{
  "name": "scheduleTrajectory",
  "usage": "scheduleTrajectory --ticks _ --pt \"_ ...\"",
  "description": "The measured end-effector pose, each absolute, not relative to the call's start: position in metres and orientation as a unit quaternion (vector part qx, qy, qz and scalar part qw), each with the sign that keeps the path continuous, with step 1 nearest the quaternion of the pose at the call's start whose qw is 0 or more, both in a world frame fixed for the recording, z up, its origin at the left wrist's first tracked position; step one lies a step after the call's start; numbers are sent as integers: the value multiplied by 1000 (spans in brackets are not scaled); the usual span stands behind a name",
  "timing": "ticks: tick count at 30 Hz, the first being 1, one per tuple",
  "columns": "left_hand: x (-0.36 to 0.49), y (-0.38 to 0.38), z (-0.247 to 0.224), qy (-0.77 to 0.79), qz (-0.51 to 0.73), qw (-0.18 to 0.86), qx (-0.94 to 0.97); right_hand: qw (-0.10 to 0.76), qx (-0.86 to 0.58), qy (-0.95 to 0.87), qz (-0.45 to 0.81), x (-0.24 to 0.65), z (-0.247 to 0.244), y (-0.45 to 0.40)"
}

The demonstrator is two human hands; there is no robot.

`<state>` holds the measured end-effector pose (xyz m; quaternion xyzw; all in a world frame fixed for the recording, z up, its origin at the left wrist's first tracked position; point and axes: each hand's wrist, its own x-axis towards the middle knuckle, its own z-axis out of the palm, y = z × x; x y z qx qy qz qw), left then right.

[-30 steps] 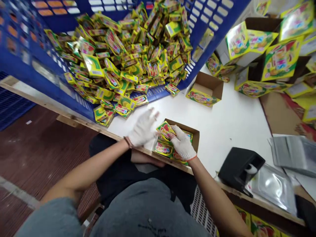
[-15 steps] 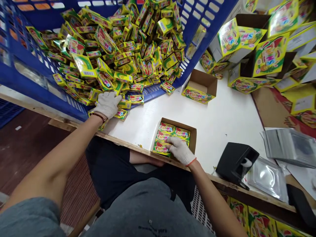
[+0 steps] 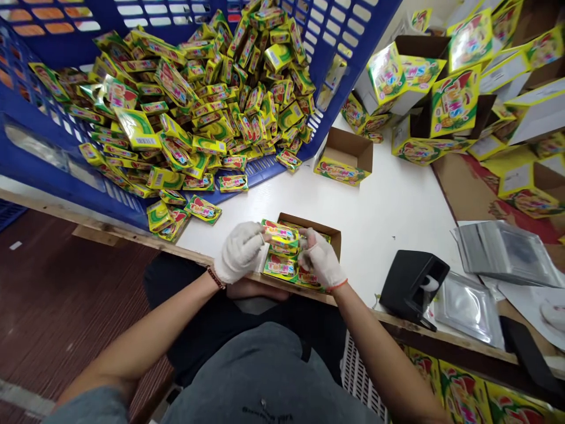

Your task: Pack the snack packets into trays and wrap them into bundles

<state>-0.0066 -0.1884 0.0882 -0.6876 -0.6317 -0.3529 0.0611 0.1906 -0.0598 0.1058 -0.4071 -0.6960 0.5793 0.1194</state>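
My left hand (image 3: 241, 252), in a white glove, pinches the left end of a small yellow-green box marked TWINS (image 3: 281, 234). At the other end of that box, the curled fingers of my gloved right hand (image 3: 321, 258) meet its edge. The small box is held above an open display carton (image 3: 334, 235) at the table's front edge. Inside the carton lie more small boxes (image 3: 281, 268), faces up; my right hand hides part of them.
A blue crate (image 3: 339, 65) heaped with small boxes (image 3: 212, 118) stands at the back left; several have spilled in front. An open carton (image 3: 348, 171) stands behind. At right are stacked cartons (image 3: 457, 103), a black tape dispenser (image 3: 412, 285) and clear plastic sheets (image 3: 470, 309).
My left hand has come from the crate's front edge to the display carton with a small box. My right hand has risen slightly and now meets that box. The view has shifted a little.
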Motion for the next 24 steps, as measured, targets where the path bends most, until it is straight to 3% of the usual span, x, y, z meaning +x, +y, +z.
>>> scheduleTrajectory --ticks 4,9,13,17,21,24 --pt "-3 -188 75 -594 -341 68 -726 104 -393 -654 638 188 116 -47" --pt "-70 -192 89 -793 -145 28 -591 118 -459 -720 507 194 97 -39" --pt "-131 -206 102 -826 -44 -9 -562 116 -411 -802 419 189 75 -47" --pt "-148 -204 106 -841 -19 -10 -540 104 -374 -863 324 186 65 -49" --pt "-126 -187 110 -854 -39 -3 -519 61 -362 -876 312 186 68 -43" --pt "-90 -175 116 -822 -133 -47 -551 121 -356 -875 304 183 83 -45"
